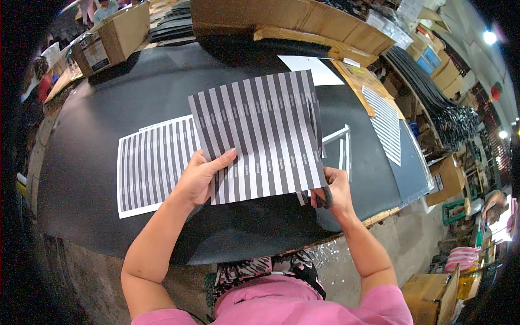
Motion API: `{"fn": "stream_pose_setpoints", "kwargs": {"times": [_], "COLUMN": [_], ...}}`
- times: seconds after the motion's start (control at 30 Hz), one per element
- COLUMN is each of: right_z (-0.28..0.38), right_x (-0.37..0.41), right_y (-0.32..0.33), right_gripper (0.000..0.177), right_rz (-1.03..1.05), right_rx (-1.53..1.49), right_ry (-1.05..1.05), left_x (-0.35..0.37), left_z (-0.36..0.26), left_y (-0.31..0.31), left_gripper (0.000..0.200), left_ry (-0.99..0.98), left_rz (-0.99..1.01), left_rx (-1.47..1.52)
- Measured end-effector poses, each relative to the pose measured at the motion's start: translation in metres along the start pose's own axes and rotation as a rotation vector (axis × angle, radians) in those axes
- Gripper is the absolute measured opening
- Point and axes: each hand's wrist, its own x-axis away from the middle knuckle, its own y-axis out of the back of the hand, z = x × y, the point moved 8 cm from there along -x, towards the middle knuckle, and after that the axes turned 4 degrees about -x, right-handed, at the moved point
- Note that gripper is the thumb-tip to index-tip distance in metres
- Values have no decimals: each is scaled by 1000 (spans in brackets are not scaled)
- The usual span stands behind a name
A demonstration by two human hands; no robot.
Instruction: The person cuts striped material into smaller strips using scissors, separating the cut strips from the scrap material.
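Note:
My left hand [199, 177] grips a sheet of paper printed with black and white stripes [260, 135], its thumb on top and the fingers underneath. At the sheet's right edge, my right hand [338, 190] is closed round scissors [326, 198] with dark handles; the blades are mostly hidden by the paper. Small lettering runs along the stripes. Lying partly under the held sheet, to the left, are more striped sheets [154, 168] with white margins. Narrow cut strips of paper [342, 145] rest on the table to the right.
A black-covered table [97, 141] fills the middle. On its right side lie another striped sheet [383, 127] and brown cardboard [355, 81]; a white sheet [319, 71] is farther back. Cardboard boxes [116, 40] stand behind. Paper scraps [336, 257] litter the floor.

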Motion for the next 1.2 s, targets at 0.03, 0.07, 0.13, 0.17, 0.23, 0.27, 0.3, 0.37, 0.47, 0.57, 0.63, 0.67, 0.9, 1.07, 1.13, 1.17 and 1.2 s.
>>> {"fn": "stream_pose_setpoints", "kwargs": {"times": [0.03, 0.07, 0.13, 0.17, 0.23, 0.27, 0.3, 0.37, 0.47, 0.57, 0.63, 0.67, 0.9, 1.07, 1.13, 1.17, 1.2], "right_z": [-2, 0, 5, 5, 4, 3, 1, 0, -1, -1, -3, -3, 9, 16, 16, 18, 17], "right_x": [0, 0, 2, 2, 2, 3, 3, 2, 1, 0, 1, 1, -4, -12, -14, -14, -14], "right_y": [2, 1, 0, 0, 1, 1, 0, 0, 0, 1, 0, 0, -1, 0, 1, 0, 0], "right_gripper": [15, 15, 14, 14, 13, 13, 13, 13, 10, 9, 10, 10, 19, 25, 25, 25, 25], "right_rz": [-16, -16, -22, -22, -29, -29, -19, -12, -19, 0, 4, 6, -34, -36, -29, -26, -24], "right_rx": [14, 14, 36, 35, 76, 77, 14, -45, -39, -8, -26, -44, 27, 40, 50, 57, 58], "right_ry": [2, 2, -4, -6, -10, -11, -13, -8, -34, -4, -14, -21, 121, 121, 148, 174, 173], "left_x": [0, -1, -2, -2, -1, -1, -2, 0, -1, -2, -2, -2, 2, 3, 3, 2, 1], "left_z": [1, 2, 2, 1, 2, 2, 2, -1, -2, 2, 3, 3, 8, 9, 7, 8, 10], "left_y": [1, 2, 2, 1, 2, 2, 1, -1, -1, 3, 3, 3, -5, -5, -5, -4, -4], "left_gripper": [28, 28, 28, 28, 28, 28, 28, 28, 28, 28, 27, 27, 26, 22, 23, 23, 23], "left_ry": [-1, 1, 3, -3, -8, -9, -12, -5, 4, 4, 0, 1, 45, 48, 40, 40, 32], "left_rz": [-1, 7, 15, 11, 8, 8, 11, -1, 1, 11, 12, 9, 56, 69, 62, 60, 63], "left_rx": [0, 5, 9, 15, 22, 29, 37, 16, 1, 6, 1, 3, -63, -70, -59, -58, -57]}}
